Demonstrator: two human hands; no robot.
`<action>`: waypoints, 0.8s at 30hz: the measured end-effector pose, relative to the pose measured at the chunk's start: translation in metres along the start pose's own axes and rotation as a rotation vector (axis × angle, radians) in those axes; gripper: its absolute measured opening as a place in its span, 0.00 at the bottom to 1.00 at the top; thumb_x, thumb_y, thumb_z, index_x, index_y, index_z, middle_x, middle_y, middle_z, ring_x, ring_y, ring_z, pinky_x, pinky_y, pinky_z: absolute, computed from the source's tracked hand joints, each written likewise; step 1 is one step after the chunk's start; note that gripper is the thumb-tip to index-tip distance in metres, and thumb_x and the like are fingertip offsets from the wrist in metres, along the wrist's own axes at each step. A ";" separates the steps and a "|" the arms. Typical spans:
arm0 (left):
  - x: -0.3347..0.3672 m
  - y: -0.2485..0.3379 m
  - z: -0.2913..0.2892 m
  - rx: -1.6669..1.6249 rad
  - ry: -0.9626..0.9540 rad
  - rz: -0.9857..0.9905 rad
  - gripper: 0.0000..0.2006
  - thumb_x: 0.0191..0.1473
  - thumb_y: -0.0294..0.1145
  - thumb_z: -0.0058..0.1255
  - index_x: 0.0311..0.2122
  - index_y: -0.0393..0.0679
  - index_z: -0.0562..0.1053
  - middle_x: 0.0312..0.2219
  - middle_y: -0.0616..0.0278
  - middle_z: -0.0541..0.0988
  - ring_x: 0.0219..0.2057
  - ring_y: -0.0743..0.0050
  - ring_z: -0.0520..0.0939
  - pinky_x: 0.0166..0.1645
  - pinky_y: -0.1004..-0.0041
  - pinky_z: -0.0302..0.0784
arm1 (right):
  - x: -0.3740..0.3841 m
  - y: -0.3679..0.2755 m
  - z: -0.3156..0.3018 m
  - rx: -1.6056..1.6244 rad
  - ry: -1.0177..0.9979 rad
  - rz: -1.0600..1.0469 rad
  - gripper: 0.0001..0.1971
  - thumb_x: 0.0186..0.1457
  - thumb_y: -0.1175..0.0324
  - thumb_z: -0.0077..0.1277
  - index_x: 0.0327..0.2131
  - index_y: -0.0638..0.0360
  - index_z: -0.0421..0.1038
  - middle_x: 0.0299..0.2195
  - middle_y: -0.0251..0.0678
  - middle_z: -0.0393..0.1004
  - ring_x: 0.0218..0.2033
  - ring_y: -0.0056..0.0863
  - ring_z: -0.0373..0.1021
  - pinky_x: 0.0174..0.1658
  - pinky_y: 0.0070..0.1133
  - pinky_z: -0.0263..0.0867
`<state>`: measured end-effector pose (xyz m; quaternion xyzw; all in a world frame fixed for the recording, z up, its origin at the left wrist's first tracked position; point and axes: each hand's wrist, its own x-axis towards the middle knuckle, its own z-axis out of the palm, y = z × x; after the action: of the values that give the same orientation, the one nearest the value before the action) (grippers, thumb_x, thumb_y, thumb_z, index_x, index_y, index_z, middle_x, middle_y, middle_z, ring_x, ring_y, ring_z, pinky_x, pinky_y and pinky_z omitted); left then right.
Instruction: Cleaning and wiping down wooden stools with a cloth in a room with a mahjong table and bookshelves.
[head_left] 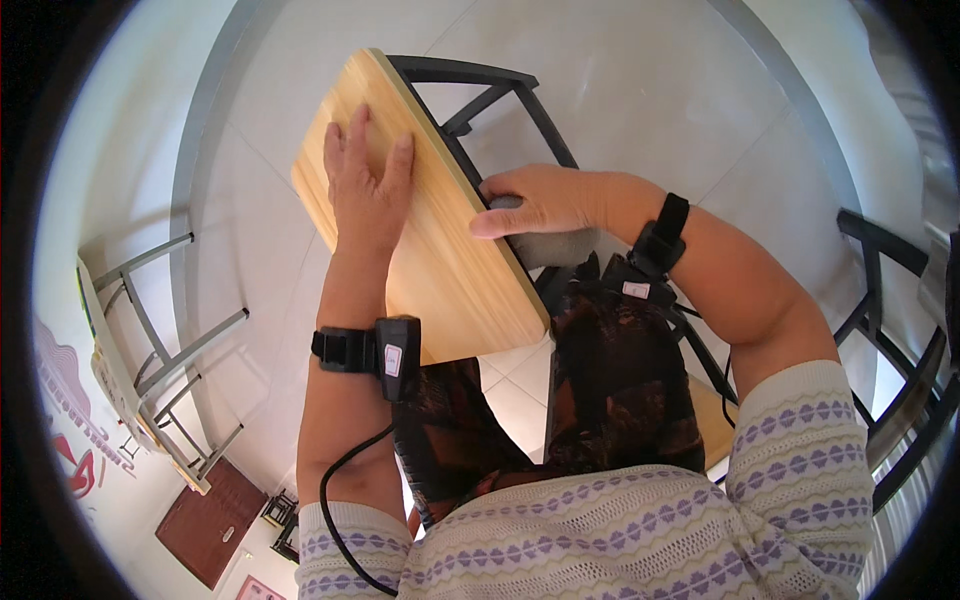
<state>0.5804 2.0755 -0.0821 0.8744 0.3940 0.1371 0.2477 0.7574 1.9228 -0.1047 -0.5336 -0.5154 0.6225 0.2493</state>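
Observation:
In front of me a light wooden board [450,270], the top of a piece of furniture with a dark frame, stands at a slant. My left hand [368,185] lies on its face, fingers spread, with nothing held. On the other side, at the board's right edge, my right hand [540,200] grips a grey cloth [555,248]. The thumb reaches over toward the edge, while the other fingers are partly hidden behind the cloth and frame. Black legs [545,115] of the furniture extend beyond the board at the upper right.
Folding tables with grey metal legs [190,355] stand at the left wall. More black metal furniture [890,330] is at the far right. Each wrist wears a black strap with a small device; a cable [328,490] hangs from the left one. Pale tiled floor [650,90] spreads beyond.

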 end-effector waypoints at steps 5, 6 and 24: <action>-0.004 0.004 0.012 0.141 0.077 0.052 0.32 0.57 0.58 0.41 0.61 0.49 0.59 0.62 0.46 0.52 0.64 0.50 0.51 0.62 0.50 0.43 | -0.009 0.017 -0.011 0.011 0.107 -0.004 0.38 0.51 0.32 0.43 0.48 0.60 0.68 0.44 0.45 0.72 0.49 0.37 0.66 0.53 0.28 0.59; -0.005 0.003 0.014 0.140 0.075 0.050 0.32 0.57 0.58 0.41 0.61 0.49 0.59 0.62 0.46 0.52 0.64 0.50 0.51 0.62 0.50 0.43 | -0.012 0.021 -0.016 0.002 0.161 0.001 0.34 0.53 0.35 0.44 0.48 0.58 0.69 0.44 0.43 0.72 0.49 0.35 0.66 0.53 0.27 0.59; -0.012 -0.013 0.005 0.090 0.129 0.074 0.28 0.60 0.51 0.39 0.60 0.44 0.61 0.61 0.40 0.55 0.63 0.46 0.55 0.63 0.60 0.52 | -0.040 0.003 0.008 0.167 0.243 -0.322 0.18 0.44 0.59 0.61 0.40 0.51 0.72 0.40 0.32 0.72 0.44 0.28 0.68 0.48 0.24 0.63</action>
<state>0.5664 2.0727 -0.0939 0.8880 0.3822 0.1846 0.1769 0.7632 1.8843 -0.0922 -0.4930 -0.5068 0.5461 0.4492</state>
